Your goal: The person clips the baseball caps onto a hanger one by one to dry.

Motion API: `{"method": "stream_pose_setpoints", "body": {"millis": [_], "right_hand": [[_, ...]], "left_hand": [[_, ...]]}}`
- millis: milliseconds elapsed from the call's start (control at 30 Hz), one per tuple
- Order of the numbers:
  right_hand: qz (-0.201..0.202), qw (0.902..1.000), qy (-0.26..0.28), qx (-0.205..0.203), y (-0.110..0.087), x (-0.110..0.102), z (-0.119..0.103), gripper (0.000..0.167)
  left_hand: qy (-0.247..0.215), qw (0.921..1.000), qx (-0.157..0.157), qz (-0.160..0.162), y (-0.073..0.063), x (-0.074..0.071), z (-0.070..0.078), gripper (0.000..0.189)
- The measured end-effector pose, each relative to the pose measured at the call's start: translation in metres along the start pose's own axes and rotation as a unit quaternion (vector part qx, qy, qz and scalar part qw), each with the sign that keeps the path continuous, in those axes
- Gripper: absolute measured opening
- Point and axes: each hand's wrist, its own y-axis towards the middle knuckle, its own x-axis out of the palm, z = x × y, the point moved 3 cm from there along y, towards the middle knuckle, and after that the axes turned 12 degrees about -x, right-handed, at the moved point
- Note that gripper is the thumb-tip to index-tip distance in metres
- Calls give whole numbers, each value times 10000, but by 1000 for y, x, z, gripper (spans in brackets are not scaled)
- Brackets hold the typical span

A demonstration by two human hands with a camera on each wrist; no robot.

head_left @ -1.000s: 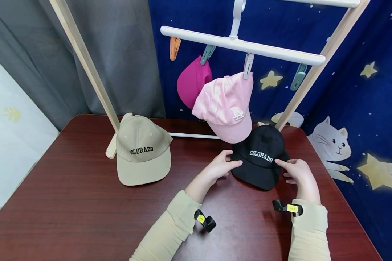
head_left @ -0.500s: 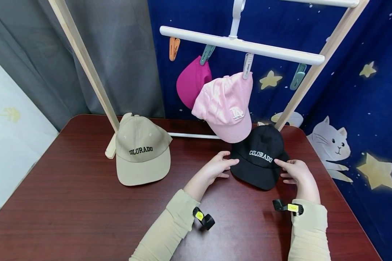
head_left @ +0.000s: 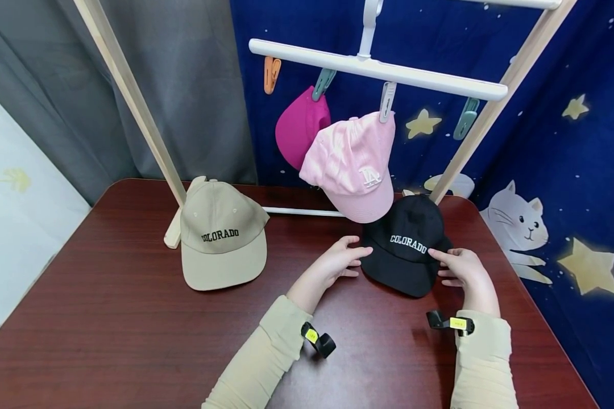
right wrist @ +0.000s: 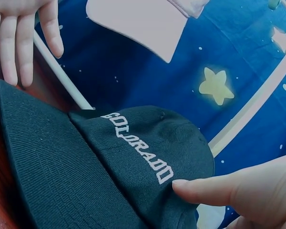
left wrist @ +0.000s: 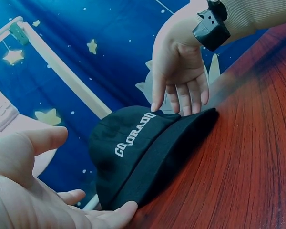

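A black baseball cap [head_left: 408, 241] with white COLORADO lettering rests on the table, its brim toward me. My left hand [head_left: 337, 260] is at the left side of the cap, fingers spread and thumb pointing at the brim. At the cap's right side is my right hand [head_left: 463, 268]. Its thumb [right wrist: 200, 190] lies right by the last letter, and the other fingers [left wrist: 183, 98] extend loosely down beside the crown. Neither hand grips the cap. A beige COLORADO cap [head_left: 224, 233] sits further left on the table.
Above the table hangs a white hanger bar [head_left: 376, 68] on a wooden frame [head_left: 133, 108]. Clips hold a light pink LA cap [head_left: 355, 165] and a magenta cap [head_left: 299, 128]. An orange clip [head_left: 271, 75] and a green clip [head_left: 465, 118] hang free. A white rod [head_left: 304, 212] runs low behind.
My left hand has drawn back slightly to the left from the black cap. The right hand stays nearly in place, and the caps have not moved.
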Motion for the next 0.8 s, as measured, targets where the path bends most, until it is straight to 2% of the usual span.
{"method": "stream_pose_setpoints", "body": {"millis": [233, 600, 800], "right_hand": [[12, 10000, -52, 56, 2, 0, 1, 85], [-135, 9998, -105, 124, 2, -2, 1, 87], [-214, 9997, -116, 89, 2, -3, 2, 85]], "left_hand": [[-91, 9999, -117, -73, 2, -3, 0, 68], [-507, 9971, -343, -446, 2, -4, -1, 71], [-600, 9957, -439, -547, 2, -3, -2, 72]]}}
